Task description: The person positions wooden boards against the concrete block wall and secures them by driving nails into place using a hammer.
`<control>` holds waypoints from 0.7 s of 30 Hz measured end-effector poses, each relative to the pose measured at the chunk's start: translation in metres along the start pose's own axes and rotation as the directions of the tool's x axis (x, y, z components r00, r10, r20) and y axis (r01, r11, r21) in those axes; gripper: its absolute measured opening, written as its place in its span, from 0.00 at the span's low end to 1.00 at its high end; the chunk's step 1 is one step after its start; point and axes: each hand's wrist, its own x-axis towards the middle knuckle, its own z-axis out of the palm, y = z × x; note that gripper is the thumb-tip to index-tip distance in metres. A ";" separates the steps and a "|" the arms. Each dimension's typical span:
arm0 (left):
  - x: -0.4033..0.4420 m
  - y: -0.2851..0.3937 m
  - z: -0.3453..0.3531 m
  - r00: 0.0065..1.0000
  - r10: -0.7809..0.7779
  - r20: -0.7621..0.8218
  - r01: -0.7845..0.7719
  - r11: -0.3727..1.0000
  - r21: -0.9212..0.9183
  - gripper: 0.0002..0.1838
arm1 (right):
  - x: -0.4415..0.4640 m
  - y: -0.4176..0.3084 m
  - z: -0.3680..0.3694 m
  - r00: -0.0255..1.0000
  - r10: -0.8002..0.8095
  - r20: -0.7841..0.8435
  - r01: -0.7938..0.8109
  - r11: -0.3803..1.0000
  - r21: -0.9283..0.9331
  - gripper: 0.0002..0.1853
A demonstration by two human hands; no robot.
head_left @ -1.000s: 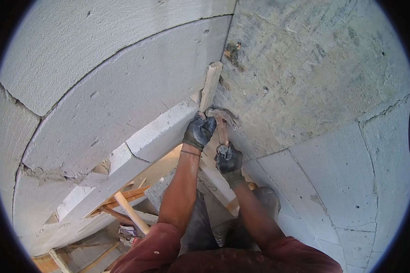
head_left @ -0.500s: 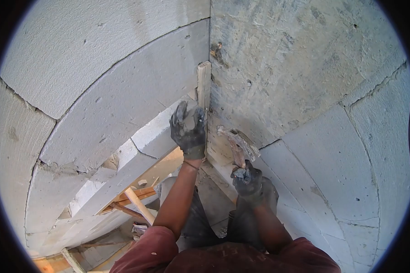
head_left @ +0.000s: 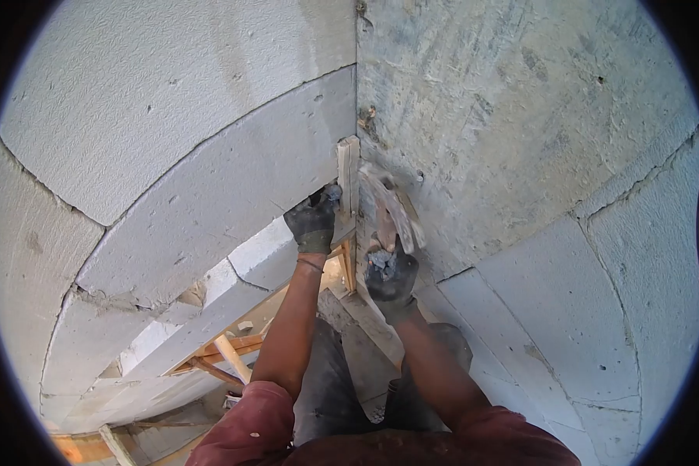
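Note:
My left hand point(head_left: 311, 225), in a dark glove, reaches up to the lower edge of a grey wall block point(head_left: 233, 186), beside a narrow upright wooden strip point(head_left: 348, 175) in the corner. Its fingers look apart, their tips partly hidden, with grey mortar on them. My gloved right hand point(head_left: 392, 281) is closed around the handle of a mortar-crusted tool point(head_left: 392, 206) with a long curved head. What kind of tool it is, I cannot tell. The head points upward, close to the right wall and the strip. A grey mortar lump point(head_left: 380, 262) shows at the right hand.
A rough concrete wall point(head_left: 489, 132) rises on the right, meeting the block wall at the corner. Below the left blocks is an opening with wooden props point(head_left: 229, 357) and boards. More jointed blocks point(head_left: 536, 311) line the lower right. My legs point(head_left: 326, 377) are below.
My left hand has moved from in front of the strip to the block's lower edge. My right hand has brought the tool up and left, nearer the corner. The view has tilted slightly.

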 end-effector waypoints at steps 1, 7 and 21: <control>0.001 -0.003 0.004 1.000 -0.022 -0.004 0.023 0.995 0.093 0.16 | 0.004 0.009 0.011 1.000 0.026 -0.004 -0.026 1.000 0.000 0.12; -0.007 -0.010 0.018 0.996 -0.072 -0.059 0.085 0.963 0.256 0.24 | 0.019 0.002 -0.010 0.958 0.201 0.207 -0.213 0.976 0.038 0.18; -0.069 0.043 0.021 0.539 -0.337 0.772 0.680 -0.367 -0.635 0.15 | -0.082 -0.011 -0.071 0.937 0.278 0.211 -0.242 0.953 -0.179 0.16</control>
